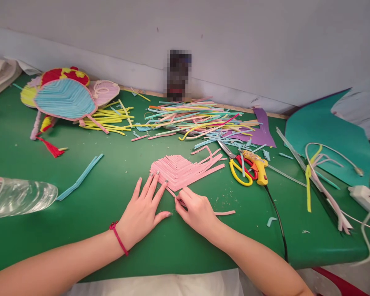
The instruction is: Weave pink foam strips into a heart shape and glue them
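A pink woven piece of foam strips (179, 169) lies on the green table (111, 172), its loose ends fanning to the right. My left hand (143, 211) lies flat with fingers spread, fingertips pressing the piece's near left edge. My right hand (195, 209) is closed in a pinch on a thin pink strip (223, 213) that runs from the piece's lower tip toward the right. A red cord circles my left wrist.
A yellow glue gun (259, 166) and yellow-handled scissors (239, 168) lie right of the piece, the gun's black cord running to the table edge. A pile of coloured strips (197, 117) sits behind. Finished woven fans (64, 98) at far left, a clear bottle (18, 195) near left, teal foam sheet (327, 131) right.
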`<state>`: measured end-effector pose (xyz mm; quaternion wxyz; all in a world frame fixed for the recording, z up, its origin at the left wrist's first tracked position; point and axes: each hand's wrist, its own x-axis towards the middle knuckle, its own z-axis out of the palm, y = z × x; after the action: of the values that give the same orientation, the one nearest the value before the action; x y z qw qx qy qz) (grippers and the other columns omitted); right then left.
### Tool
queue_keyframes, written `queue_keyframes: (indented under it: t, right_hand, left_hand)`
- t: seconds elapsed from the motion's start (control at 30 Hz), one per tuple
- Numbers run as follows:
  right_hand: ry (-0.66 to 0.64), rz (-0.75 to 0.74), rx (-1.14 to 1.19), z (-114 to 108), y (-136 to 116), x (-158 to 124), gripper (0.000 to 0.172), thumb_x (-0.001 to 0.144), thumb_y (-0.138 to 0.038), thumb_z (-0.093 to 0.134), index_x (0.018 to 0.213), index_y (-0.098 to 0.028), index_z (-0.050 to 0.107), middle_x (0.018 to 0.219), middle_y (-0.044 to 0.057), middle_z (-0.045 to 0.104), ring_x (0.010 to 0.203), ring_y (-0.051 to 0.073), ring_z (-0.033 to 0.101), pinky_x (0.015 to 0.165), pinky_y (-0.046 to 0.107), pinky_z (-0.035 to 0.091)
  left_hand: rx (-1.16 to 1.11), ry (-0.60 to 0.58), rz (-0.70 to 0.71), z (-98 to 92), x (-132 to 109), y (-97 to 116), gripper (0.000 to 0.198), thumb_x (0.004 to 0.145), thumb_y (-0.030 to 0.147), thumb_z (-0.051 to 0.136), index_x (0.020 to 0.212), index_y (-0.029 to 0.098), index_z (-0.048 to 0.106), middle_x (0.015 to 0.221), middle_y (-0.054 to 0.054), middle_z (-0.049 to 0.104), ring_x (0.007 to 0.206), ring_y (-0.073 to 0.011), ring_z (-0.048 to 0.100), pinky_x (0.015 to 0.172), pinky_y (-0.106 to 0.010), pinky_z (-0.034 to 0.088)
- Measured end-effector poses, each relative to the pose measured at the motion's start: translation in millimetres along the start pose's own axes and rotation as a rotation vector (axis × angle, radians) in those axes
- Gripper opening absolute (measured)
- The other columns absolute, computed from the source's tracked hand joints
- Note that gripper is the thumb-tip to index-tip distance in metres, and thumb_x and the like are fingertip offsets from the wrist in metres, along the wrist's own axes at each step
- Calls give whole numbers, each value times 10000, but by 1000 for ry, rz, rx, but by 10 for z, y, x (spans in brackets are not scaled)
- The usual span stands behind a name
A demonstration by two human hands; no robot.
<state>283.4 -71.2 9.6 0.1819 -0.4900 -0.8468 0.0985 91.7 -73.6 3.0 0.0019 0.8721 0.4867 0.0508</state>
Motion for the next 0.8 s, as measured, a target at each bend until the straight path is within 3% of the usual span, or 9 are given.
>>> queue_keyframes:
  t: [0.2,0.47,0.8]
  right_hand:
    - [-28,39,29,4,3,-10,234,940,-185,385,749,-185,521,730,-3,559,511,73,482,476,213,306]
    - [-32,92,78,12,19,-48,239,980,-213,373,836,-179,560,809,25,614,584,89,577,502,203,354]
    - [-7,65,40,39,-4,-34,246,968,-204,373,792,-180,544,755,12,600,537,79,524,481,207,322]
  left_hand:
    - [17,11,33,24,2,-19,769,866,627,424,1424,98,406,1509,-236,311,1403,-365,288,1121,-562,239]
    - [15,22,36,40,1,-26,790,863,645,408,1429,94,393,1507,-240,315,1404,-365,285,1122,-577,221]
    - [15,20,30,17,3,-13,775,870,644,391,1419,97,411,1510,-229,313,1405,-347,293,1134,-552,216]
